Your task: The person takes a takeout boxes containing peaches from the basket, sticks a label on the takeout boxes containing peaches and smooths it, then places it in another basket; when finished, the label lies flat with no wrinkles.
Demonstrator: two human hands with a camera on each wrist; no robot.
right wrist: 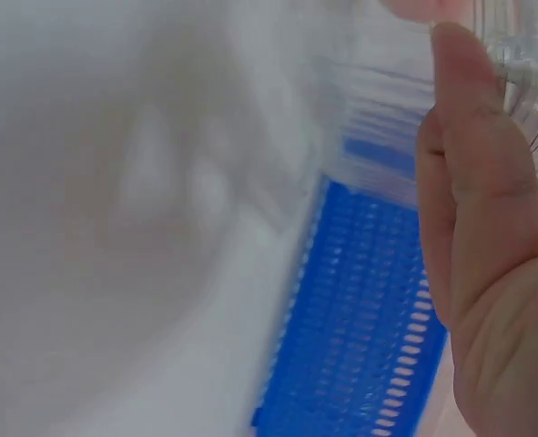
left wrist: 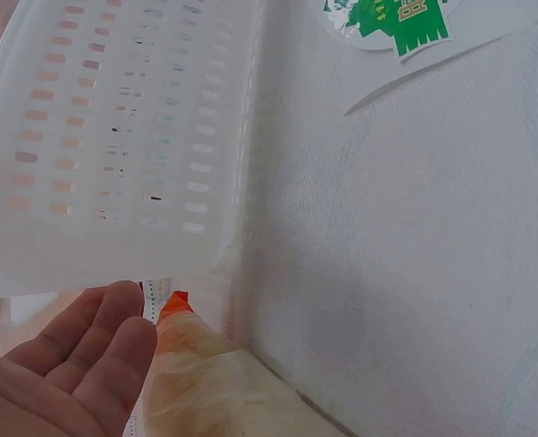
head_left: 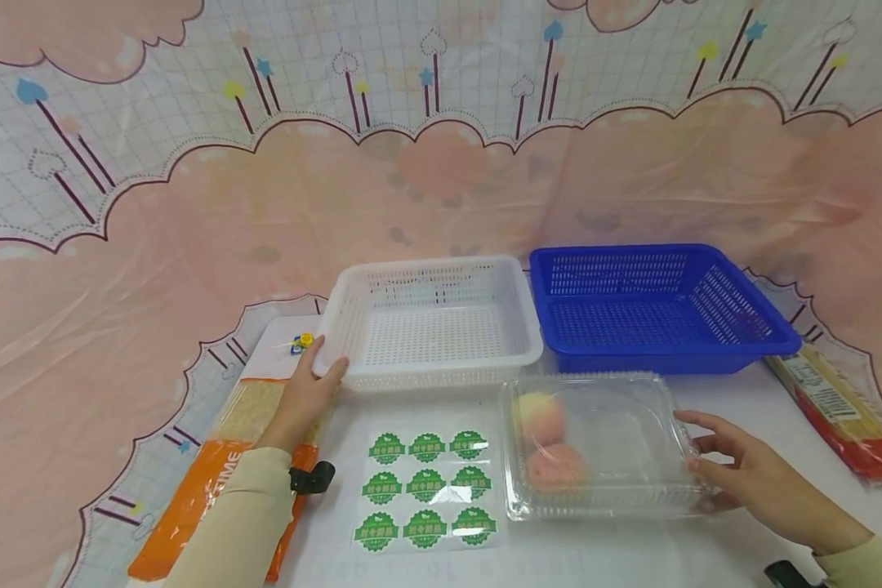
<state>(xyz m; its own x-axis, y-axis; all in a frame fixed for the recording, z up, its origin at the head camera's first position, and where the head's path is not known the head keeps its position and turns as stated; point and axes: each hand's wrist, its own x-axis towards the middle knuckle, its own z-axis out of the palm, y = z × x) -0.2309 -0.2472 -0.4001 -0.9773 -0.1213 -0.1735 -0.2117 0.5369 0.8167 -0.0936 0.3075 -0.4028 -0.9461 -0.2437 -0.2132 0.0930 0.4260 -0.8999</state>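
Note:
My left hand [head_left: 305,400] is at the front left corner of a white slotted plastic basket [head_left: 426,378], thumb and fingers spread about the corner. The left wrist view shows its fingers [left wrist: 114,355] loosely bent beside the basket's wall. On the right, my right hand [head_left: 757,482] holds the right side of a clear plastic box [head_left: 617,457] with thumb and fingers. Its lid is down. Two pink-and-yellow peach-like fruits [head_left: 556,468] lie at the box's left end. The right wrist view shows the hand [right wrist: 496,218] against the clear wall.
A blue slotted basket [head_left: 654,362] stands behind the box. A sheet of round green stickers [head_left: 426,487] lies in front of the white basket. An orange packet [head_left: 213,474] is at left, a red-and-yellow packet [head_left: 838,408] at right. A small yellow-and-blue item [head_left: 303,343] sits by the left hand.

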